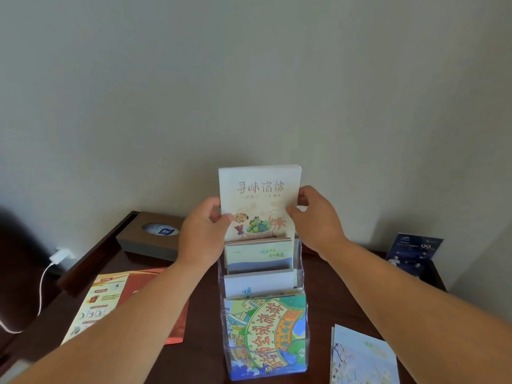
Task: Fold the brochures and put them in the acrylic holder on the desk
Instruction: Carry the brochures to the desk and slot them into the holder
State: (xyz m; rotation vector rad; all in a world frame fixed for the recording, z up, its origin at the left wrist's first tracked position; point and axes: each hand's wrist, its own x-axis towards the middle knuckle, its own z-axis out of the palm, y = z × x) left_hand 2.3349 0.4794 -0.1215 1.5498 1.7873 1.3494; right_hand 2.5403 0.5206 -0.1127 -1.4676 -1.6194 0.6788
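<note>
A clear tiered acrylic holder [299, 256] stands mid-desk with folded brochures in its pockets. A cream brochure with food drawings [259, 195] stands upright in the rear pocket, its lower end inside. My left hand [203, 236] pinches its left edge and my right hand [315, 217] pinches its right edge. Below it sit a white-and-green brochure [259, 254], a white one [259, 282], and a colourful green-and-yellow one [266, 333] in the front pocket.
An orange-and-cream leaflet [97, 300] lies flat on the dark desk at left. A pale blue floral brochure [363, 358] lies front right. A brown tissue box [149, 236] sits back left, a dark blue card [412, 253] back right, a white charger cable [44, 278] far left.
</note>
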